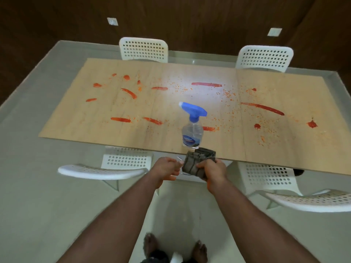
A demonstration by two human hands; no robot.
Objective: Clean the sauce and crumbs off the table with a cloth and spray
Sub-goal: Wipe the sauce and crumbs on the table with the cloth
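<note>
None of the sauce streaks (263, 108) or crumbs (226, 94) beyond the hands are wiped yet; right hand (212, 170) grips the cloth (197, 164), left hand (166, 168) pinches its edge, spray bottle (192, 130) stands untouched on the counter (95, 130).

- The table (117, 130) in front of me had a pale wood-grain top, smooth and matt, with a bright glare patch near its middle.
- The sauce (263, 108) lay on it in thick, wet-looking red smears, and the crumbs (227, 94) were dry orange grains.
- The spray bottle (192, 132) was clear, shiny plastic with a blue plastic trigger head.
- The cloth (197, 162) that my right hand (213, 168) gripped was grey-brown, coarse, woven, with loose threads.
- The chairs (143, 48) were white perforated plastic.
- The floor (38, 205) looked smooth and slightly glossy.
</note>
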